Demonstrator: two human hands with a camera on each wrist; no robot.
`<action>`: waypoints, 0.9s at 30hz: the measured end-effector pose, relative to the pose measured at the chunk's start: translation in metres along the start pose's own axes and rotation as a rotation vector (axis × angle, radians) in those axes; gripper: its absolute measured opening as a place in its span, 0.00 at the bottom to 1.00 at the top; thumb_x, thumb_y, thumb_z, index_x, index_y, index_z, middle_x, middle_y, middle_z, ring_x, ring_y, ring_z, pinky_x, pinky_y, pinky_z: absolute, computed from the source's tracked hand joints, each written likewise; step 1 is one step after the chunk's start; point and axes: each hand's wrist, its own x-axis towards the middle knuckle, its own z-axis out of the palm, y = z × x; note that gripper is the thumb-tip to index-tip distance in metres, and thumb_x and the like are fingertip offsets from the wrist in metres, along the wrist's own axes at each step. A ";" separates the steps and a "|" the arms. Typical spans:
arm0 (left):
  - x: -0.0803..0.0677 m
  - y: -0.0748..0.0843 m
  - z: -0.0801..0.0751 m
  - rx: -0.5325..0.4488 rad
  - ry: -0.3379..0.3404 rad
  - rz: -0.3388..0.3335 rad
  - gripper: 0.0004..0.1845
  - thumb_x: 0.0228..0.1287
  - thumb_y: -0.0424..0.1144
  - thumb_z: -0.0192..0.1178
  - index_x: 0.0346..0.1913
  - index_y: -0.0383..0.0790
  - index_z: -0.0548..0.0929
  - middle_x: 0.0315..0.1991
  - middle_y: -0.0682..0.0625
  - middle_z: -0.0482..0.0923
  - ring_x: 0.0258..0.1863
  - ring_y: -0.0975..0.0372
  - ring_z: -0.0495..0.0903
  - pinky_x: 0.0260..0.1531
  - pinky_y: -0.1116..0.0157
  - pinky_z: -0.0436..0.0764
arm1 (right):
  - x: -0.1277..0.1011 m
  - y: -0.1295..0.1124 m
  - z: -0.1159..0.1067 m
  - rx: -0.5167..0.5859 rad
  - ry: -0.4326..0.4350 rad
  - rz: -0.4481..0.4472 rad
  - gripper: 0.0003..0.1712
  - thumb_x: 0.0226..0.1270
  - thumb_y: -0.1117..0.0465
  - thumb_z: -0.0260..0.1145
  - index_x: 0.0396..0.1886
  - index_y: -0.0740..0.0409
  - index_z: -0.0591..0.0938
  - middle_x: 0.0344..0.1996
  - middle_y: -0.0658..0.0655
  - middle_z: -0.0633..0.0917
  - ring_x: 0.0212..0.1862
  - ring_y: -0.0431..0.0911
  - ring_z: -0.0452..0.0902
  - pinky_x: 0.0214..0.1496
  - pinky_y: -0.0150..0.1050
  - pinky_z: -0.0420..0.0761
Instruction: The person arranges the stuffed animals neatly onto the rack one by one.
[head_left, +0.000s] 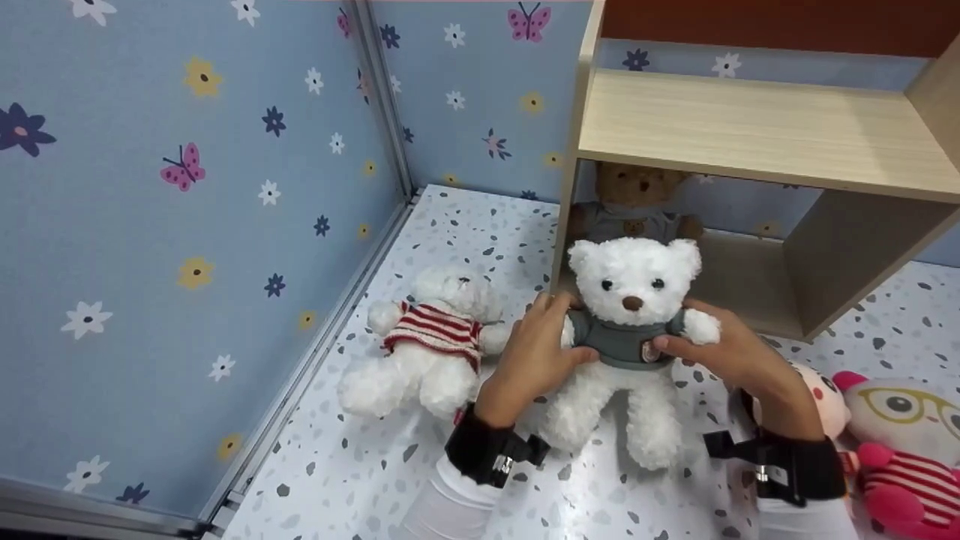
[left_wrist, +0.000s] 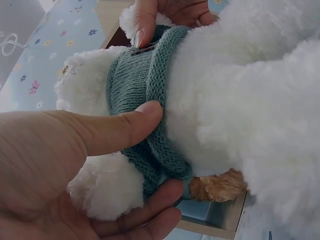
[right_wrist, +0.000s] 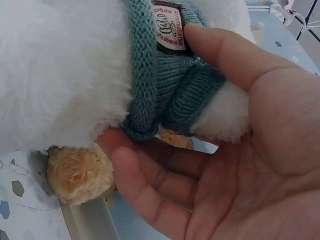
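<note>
A white teddy bear in a grey-green knitted sweater faces the head camera, upright, in front of the shelf unit. My left hand grips its side, the thumb lying on the sweater's front near the hem. On the other side my right hand holds the bear, thumb beside the sweater's patch and fingers behind the body. Behind it a brown teddy bear in a grey top sits in the lower compartment, partly hidden. Left of my left hand, a white plush toy in a red-striped sweater lies on its back.
The wooden shelf unit stands at the back right. Right of my right forearm lie a plush doll and a plush toy with yellow glasses. A flowered blue wall panel bounds the speckled surface on the left.
</note>
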 end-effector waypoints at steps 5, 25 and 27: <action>0.000 0.001 0.000 -0.015 -0.005 -0.011 0.35 0.52 0.53 0.70 0.62 0.52 0.69 0.60 0.51 0.70 0.53 0.53 0.77 0.51 0.55 0.79 | -0.001 0.001 0.000 0.022 -0.007 -0.013 0.31 0.61 0.57 0.70 0.64 0.56 0.72 0.49 0.58 0.82 0.39 0.39 0.80 0.37 0.37 0.83; -0.001 0.007 0.007 -0.002 0.040 0.091 0.33 0.53 0.52 0.70 0.60 0.49 0.70 0.55 0.53 0.71 0.47 0.57 0.79 0.45 0.63 0.81 | -0.004 -0.001 -0.003 -0.002 0.106 0.062 0.29 0.60 0.54 0.71 0.60 0.55 0.77 0.39 0.42 0.85 0.35 0.37 0.81 0.35 0.36 0.83; -0.001 0.008 0.008 -0.007 0.043 0.094 0.33 0.53 0.52 0.70 0.60 0.50 0.70 0.55 0.53 0.71 0.46 0.57 0.79 0.44 0.64 0.81 | -0.004 -0.001 -0.003 0.015 0.108 0.078 0.27 0.59 0.54 0.71 0.58 0.56 0.78 0.37 0.42 0.85 0.34 0.38 0.81 0.34 0.38 0.83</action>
